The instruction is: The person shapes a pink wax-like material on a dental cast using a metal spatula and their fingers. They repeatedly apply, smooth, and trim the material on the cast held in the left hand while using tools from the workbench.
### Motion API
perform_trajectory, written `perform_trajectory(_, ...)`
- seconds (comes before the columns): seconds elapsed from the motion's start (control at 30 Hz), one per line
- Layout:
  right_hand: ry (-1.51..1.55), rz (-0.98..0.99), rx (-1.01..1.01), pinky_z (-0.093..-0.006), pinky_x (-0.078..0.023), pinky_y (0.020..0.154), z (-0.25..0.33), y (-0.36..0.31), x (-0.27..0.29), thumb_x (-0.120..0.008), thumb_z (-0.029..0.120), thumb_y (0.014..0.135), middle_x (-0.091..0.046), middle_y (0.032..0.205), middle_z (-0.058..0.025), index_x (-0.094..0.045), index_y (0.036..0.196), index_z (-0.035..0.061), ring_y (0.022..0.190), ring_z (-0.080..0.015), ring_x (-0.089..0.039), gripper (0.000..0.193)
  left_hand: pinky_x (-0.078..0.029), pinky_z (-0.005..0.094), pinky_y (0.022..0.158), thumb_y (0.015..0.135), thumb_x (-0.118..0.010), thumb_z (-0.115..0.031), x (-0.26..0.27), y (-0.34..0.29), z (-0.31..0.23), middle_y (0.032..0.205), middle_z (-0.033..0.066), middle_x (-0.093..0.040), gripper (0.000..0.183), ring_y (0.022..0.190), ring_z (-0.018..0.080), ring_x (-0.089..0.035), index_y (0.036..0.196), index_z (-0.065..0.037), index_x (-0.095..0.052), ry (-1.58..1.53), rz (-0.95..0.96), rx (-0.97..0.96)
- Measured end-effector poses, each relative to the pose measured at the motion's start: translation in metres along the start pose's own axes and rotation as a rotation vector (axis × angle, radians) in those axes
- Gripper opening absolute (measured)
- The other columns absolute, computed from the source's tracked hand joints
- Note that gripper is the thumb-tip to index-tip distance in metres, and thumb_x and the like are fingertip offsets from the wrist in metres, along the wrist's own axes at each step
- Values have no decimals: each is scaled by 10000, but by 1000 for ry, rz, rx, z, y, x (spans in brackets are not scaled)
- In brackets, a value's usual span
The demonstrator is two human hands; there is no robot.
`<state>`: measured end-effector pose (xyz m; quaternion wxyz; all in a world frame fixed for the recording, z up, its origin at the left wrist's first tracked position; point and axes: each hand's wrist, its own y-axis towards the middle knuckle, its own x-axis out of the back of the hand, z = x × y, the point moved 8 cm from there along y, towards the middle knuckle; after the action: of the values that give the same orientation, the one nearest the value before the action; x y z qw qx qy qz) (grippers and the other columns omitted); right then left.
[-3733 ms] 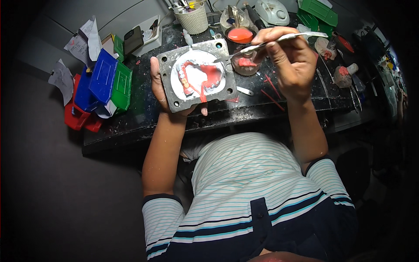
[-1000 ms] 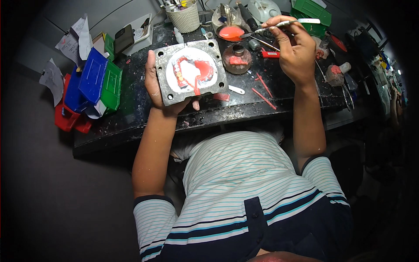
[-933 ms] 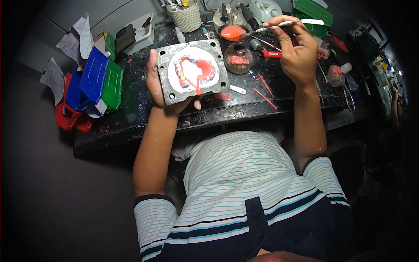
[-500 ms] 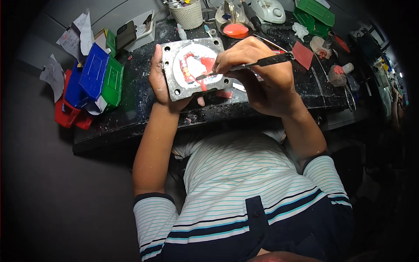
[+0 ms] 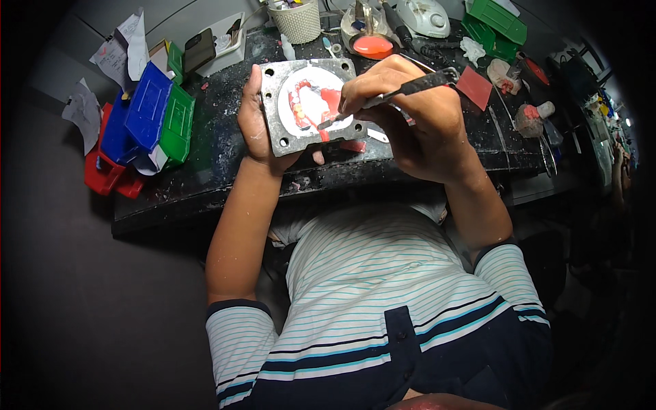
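A dark, dust-smeared worktop (image 5: pixel 225 171) runs across the view, with blue, green and red plastic boxes (image 5: pixel 147 116) stacked at its left end. Above its near edge, the left hand (image 5: pixel 263 130) cradles a square grey metal flask (image 5: pixel 311 106) from beneath, thumb along its left rim, its grip closed around the flask. White plaster fills the flask, with a pink wax arch (image 5: pixel 311 109) set in it. The right hand (image 5: pixel 413 113) pinches a slim metal instrument (image 5: pixel 400 92), whose tip touches the wax. A white woven cup (image 5: pixel 297 20) stands farther back.
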<state>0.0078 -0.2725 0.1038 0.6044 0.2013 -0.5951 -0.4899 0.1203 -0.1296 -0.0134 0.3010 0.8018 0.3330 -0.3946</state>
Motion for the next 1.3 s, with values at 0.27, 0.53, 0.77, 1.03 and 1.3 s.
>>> perform_trajectory(0.27, 169, -137, -139, -290, -580, 810, -27, -9, 27, -698, -174, 783, -746, 1029, -110, -663, 1046, -18, 905, -180, -728, 309, -625, 617, 501, 1034, -385, -652, -4, -2, 1, 1330, 319, -611, 830, 980, 505, -721, 1465, 55, -444, -51, 111, 27)
perform_trajectory(0.53, 82, -466, -515, -181, -437, 636, -119, -59, 74, -609, 13, 1039, -755, 1054, -59, -675, 1125, 17, 794, -23, -603, 108, -619, 653, 547, 1034, -378, -665, -5, -1, 0, 1381, 312, -583, 837, 1054, 539, -690, 1489, 35, -427, -102, 219, 49)
perform_trajectory(0.77, 334, -518, -525, -213, -497, 635, -116, -59, 71, -591, 35, 1055, -740, 1087, -132, -656, 1131, -12, 751, -65, -591, 110, -616, 644, 540, 1028, -373, -681, -10, -2, 2, 1407, 313, -563, 858, 1067, 543, -682, 1509, 28, -413, -132, 272, 66)
perform_trajectory(1.03, 878, -410, -642, -210, -510, 612, -83, -65, -9, -590, 64, 1061, -741, 1087, -134, -632, 1127, -1, 820, -82, -646, 102, -611, 689, 609, 1013, -355, -712, -8, -4, 3, 1444, 322, -535, 897, 1139, 563, -647, 1528, 22, -398, -193, 326, 117)
perform_trajectory(1.3, 883, -435, -682, -205, -505, 608, -85, -69, -22, -576, 31, 1058, -740, 1091, -148, -627, 1135, -12, 790, -71, -621, 102, -607, 697, 613, 1007, -354, -724, -7, -5, 3, 1472, 322, -511, 903, 1159, 573, -634, 1545, 0, -388, -187, 347, 116)
